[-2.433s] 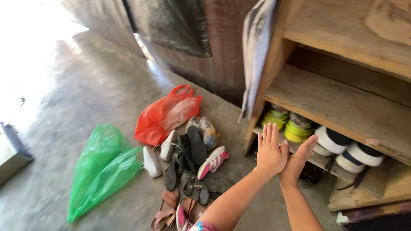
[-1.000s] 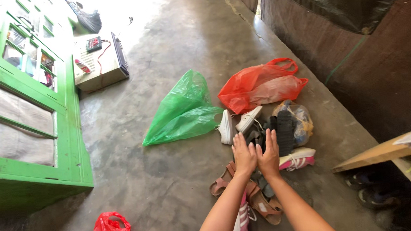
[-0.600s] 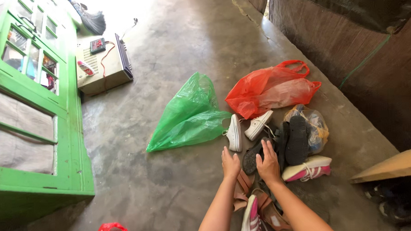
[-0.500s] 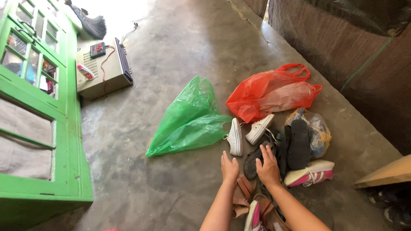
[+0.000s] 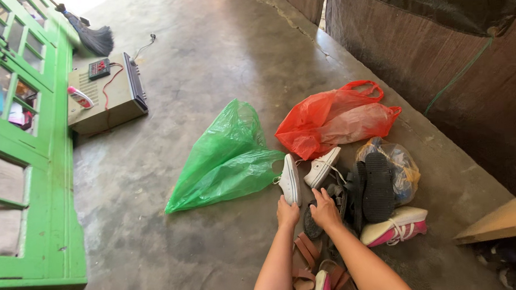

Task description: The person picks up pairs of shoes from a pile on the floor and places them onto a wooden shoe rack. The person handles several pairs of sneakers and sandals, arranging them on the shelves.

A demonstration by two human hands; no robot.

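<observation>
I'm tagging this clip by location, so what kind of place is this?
Probably a home's covered porch or entry area. The floor is bare concrete, a green-framed glass cabinet stands at the left, and both hands, left hand and right hand, reach into a pile of shoes beside plastic bags.

Both your bare forearms reach forward and down from the bottom of the view, close together. Your left hand (image 5: 287,212) is curled, knuckles up, fingers bent downward. Your right hand (image 5: 324,209) sits just beside it, fingers likewise curled down.
</observation>
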